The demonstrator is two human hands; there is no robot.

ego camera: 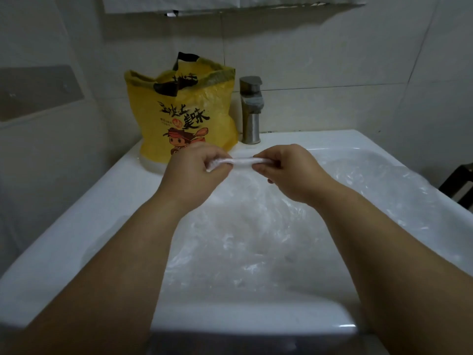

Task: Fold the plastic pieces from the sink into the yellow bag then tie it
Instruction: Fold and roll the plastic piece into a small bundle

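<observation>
Wall plate [38, 93]: far left, a grey panel fixed flat on the tiles, well clear of the action.
Sink [76, 226]: white basin filling the lower view, with its broad left rim running from the near edge up to the back corner.
Yellow bag [184, 116]: standing upright on the sink's back left corner, mouth open and black handles flopped over the top, with a cartoon figure and dark lettering facing us.
Left hand [194, 172]: up over the back of the basin, just in front of the bag, fingers curled in and pinching the left end of the strip.
Folded strip [242, 162]: a narrow white band of plastic, stretched level between the two hands above the basin.
Tap [250, 111]: brushed metal, at the back edge just right of the bag.
Right hand [291, 172]: fingers curled tight, gripping the strip's right end.
Loose plastic [256, 239]: clear crumpled sheets lying in the basin, spreading up over its right rim.
Dark frame [458, 185]: at the far right edge, beyond the sink; I cannot tell what it is.
</observation>
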